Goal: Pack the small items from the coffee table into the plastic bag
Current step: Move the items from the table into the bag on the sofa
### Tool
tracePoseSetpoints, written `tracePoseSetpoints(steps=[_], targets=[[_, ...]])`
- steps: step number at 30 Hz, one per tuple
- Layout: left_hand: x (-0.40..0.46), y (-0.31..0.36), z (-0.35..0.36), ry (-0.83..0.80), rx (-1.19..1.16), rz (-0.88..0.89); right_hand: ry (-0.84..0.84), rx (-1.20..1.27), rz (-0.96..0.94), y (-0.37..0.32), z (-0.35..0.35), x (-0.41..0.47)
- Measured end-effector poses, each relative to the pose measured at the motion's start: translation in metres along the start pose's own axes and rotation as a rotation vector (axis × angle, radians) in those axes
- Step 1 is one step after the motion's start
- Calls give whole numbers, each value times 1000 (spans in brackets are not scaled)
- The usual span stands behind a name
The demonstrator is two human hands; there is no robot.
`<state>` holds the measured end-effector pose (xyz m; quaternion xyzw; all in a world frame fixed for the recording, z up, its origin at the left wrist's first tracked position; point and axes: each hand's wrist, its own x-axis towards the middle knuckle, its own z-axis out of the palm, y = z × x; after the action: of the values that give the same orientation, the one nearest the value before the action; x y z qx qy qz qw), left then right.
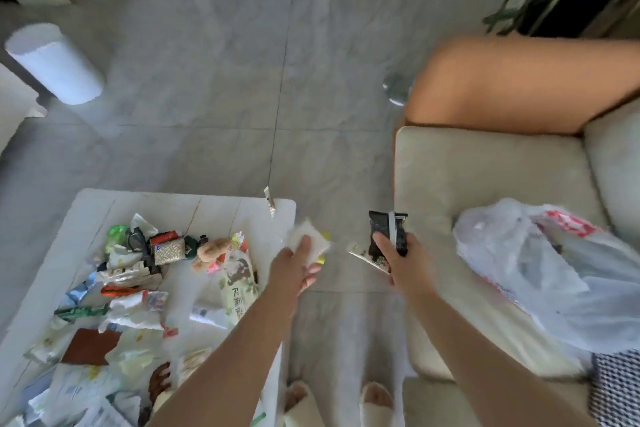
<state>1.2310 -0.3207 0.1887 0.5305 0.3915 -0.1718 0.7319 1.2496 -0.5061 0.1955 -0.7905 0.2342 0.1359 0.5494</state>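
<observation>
A: From the head camera, the person's right hand [393, 262] grips a black packet [388, 230] with a pale wrapper [367, 255] tucked under it, held over the floor gap short of the plastic bag [540, 274] on the sofa [485, 170]. Two things in one grip; the lower wrapper could slide out before it reaches the bag.

B: And the left hand [296, 270]?

A: It holds a whitish packet [308, 243] by the table corner, thumb pressed on top. The bag lies slumped, its mouth not plainly open, so items may land on the cushion.

B: What else is around?

A: A heap of wrappers remains on the coffee table [214, 208]. A second person's bare leg [519, 83] rests beyond the sofa, and slippers [375, 402] stand in the gap below.
</observation>
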Motion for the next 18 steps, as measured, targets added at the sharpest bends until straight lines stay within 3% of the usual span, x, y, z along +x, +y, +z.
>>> tracePoseSetpoints(steps=[7,13,18], targets=[[-25,-21,147,-211,223,0,257,145,46,27,-144,11],[-52,-67,277,-375,254,-98,453,215,163,77,-252,32],[-53,-110,363,-363,328,-192,339,370,382,120,-305,63]])
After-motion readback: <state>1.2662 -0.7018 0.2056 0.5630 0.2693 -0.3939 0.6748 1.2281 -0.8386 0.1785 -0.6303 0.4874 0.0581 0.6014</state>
